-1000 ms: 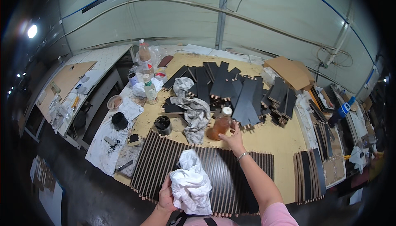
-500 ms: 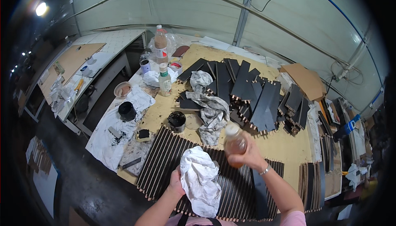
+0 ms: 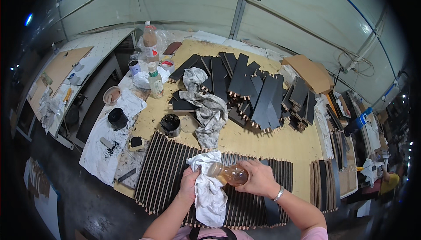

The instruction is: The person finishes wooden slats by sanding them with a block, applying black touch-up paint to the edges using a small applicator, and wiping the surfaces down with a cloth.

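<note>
A crumpled white cloth (image 3: 211,207) hangs from my left hand (image 3: 189,183), whose fingers are closed on its edge. My right hand (image 3: 259,178) grips a clear plastic bottle (image 3: 236,175) of amber liquid, tipped nearly on its side. Its pale mouth end points left and meets the cloth; whether liquid comes out I cannot tell. Beneath both hands lies a row of dark wooden strips (image 3: 162,170) with light peg ends, set side by side. A wider black board (image 3: 272,209) rests on the row's right part.
Behind the row, black boards (image 3: 239,80) lie heaped beside a stained grey rag (image 3: 210,113). Left of them stand a black-smeared cup (image 3: 170,125), a dark pot (image 3: 117,118) and a green-labelled bottle (image 3: 155,81). More boards (image 3: 324,183) stand at the table's right edge.
My right hand has tipped the bottle from upright to nearly level and brought its mouth left to the cloth. The whole scene has shifted left as the view turned.
</note>
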A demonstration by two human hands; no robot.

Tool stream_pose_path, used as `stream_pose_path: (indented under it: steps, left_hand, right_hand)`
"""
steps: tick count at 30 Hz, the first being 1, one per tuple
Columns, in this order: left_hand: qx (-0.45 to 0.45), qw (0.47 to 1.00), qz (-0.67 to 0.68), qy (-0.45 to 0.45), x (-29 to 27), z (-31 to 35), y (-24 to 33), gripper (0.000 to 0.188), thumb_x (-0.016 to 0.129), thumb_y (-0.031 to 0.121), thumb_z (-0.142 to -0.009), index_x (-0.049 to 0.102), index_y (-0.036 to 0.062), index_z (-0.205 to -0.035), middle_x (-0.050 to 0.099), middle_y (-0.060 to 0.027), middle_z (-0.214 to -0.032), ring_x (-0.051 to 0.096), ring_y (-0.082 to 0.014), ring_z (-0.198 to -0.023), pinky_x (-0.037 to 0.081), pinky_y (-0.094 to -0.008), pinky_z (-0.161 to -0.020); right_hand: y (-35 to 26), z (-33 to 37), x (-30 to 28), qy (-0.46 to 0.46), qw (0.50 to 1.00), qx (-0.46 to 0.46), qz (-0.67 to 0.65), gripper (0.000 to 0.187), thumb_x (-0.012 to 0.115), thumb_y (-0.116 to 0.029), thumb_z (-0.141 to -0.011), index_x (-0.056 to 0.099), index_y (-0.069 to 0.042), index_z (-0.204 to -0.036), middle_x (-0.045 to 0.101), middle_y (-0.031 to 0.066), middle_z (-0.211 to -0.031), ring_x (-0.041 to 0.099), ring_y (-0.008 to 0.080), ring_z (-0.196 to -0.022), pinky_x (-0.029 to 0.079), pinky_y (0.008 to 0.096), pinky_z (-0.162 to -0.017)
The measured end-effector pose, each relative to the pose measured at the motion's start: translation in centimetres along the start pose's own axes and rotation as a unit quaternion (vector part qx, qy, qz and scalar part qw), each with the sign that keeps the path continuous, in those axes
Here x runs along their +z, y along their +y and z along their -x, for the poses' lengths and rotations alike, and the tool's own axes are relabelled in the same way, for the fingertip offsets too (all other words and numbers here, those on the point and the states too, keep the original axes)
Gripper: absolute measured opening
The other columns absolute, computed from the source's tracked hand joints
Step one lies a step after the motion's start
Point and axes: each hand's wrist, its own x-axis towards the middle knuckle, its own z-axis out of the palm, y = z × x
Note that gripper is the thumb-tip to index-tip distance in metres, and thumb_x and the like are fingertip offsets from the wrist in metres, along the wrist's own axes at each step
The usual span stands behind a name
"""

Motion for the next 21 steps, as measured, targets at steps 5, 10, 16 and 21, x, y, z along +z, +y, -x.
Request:
stream_pose_path:
  steps: [5, 10, 16, 21]
  left_hand:
    - [0.014, 0.999, -0.029, 0.029, 0.8, 0.6, -1.0, 0.035, 0.058, 0.011, -0.117, 0.064, -0.0029, -0.149, 0.077, -0.0198, -0.139, 0.079, -0.0328, -0.123, 0.064, -0.0486, -0.108]
    - [0.032, 0.995, -0.075, 0.048, 2.4, 1.1, -1.1, 0.033, 0.056, 0.009, -0.118, 0.065, -0.0032, -0.148, 0.077, -0.0186, -0.136, 0.079, -0.0304, -0.121, 0.065, -0.0460, -0.106]
    - [0.050, 0.991, -0.100, 0.073, 1.9, 1.4, -1.3, 0.032, 0.053, 0.005, -0.118, 0.067, -0.0027, -0.145, 0.078, -0.0143, -0.131, 0.080, -0.0244, -0.115, 0.065, -0.0407, -0.101]
    - [0.048, 0.988, -0.112, 0.096, 1.3, 1.8, -0.6, 0.031, 0.054, 0.004, -0.117, 0.069, -0.0020, -0.144, 0.079, -0.0125, -0.129, 0.080, -0.0224, -0.112, 0.065, -0.0392, -0.099]
  right_hand:
    - [0.4, 0.4, -0.7, 0.029, 0.994, -0.006, 0.107, 0.075, 0.094, -0.038, -0.068, 0.074, -0.013, -0.135, 0.075, 0.0104, -0.109, 0.073, 0.0345, -0.104, 0.062, 0.0475, -0.090]
    - [0.9, 0.9, -0.6, 0.056, 0.985, -0.028, 0.159, 0.067, 0.090, -0.032, -0.068, 0.074, -0.011, -0.130, 0.076, 0.0104, -0.107, 0.073, 0.0336, -0.104, 0.061, 0.0487, -0.087]
    - [1.3, 0.6, -0.2, 0.084, 0.983, -0.029, 0.159, 0.061, 0.091, -0.030, -0.068, 0.074, -0.011, -0.123, 0.076, 0.0083, -0.105, 0.072, 0.0330, -0.100, 0.060, 0.0488, -0.086]
    - [0.4, -0.6, -0.1, 0.060, 0.988, -0.011, 0.143, 0.053, 0.086, -0.025, -0.073, 0.074, -0.013, -0.123, 0.077, 0.0082, -0.108, 0.073, 0.0339, -0.106, 0.061, 0.0507, -0.089]
